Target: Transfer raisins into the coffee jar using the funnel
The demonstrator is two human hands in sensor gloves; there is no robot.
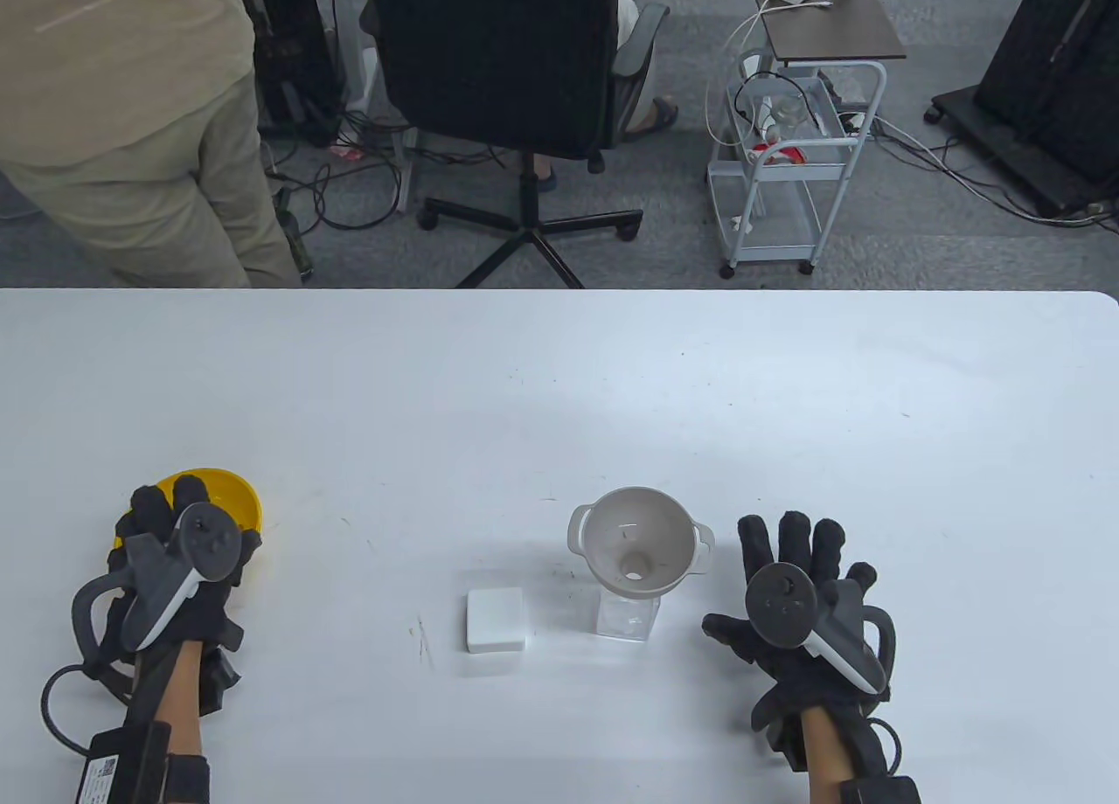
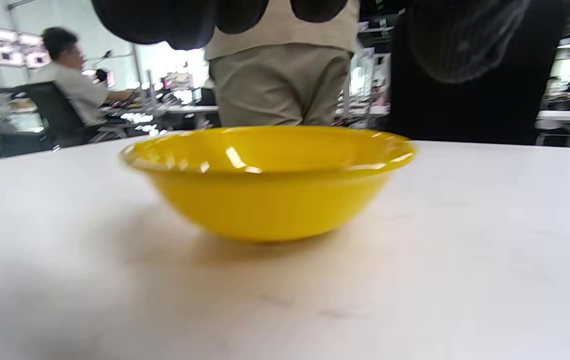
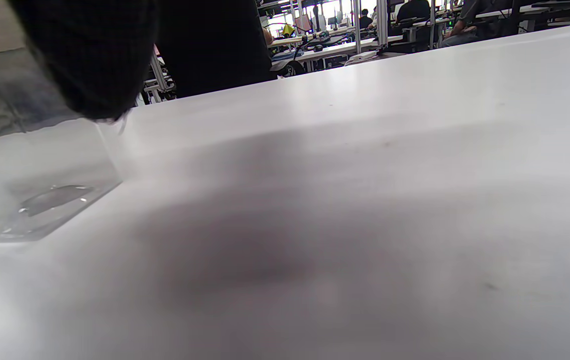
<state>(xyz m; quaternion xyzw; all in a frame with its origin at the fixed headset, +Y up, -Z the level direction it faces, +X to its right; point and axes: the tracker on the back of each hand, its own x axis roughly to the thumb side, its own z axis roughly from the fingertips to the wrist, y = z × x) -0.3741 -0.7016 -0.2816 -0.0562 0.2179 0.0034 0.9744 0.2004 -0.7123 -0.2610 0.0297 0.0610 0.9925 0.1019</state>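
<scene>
Raisins aren't visible from the table view: the funnel [image 1: 636, 545] already sits in the clear jar [image 1: 626, 617], my left hand [image 1: 175, 568] hovers over the yellow bowl [image 1: 234, 492], my right hand [image 1: 800, 607] lies spread and released beside the jar. Left wrist view shows the bowl untouched on the surface [image 2: 465, 250], its inside hidden, that grip's closure unclear. Right wrist view shows the jar's base bare, so I judge pouring hasn't begun.

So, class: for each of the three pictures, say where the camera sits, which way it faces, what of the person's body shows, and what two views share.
Table view: above, looking down at the white table; both gloved hands, left hand and right hand.
Left wrist view: low, facing the shiny yellow plastic bowl; dark fingertips on top.
Right wrist view: low, along the table; one fingertip, clear square jar at left.
Shared: the bowl and jar, under the pale grey funnel, also show from above.
</scene>
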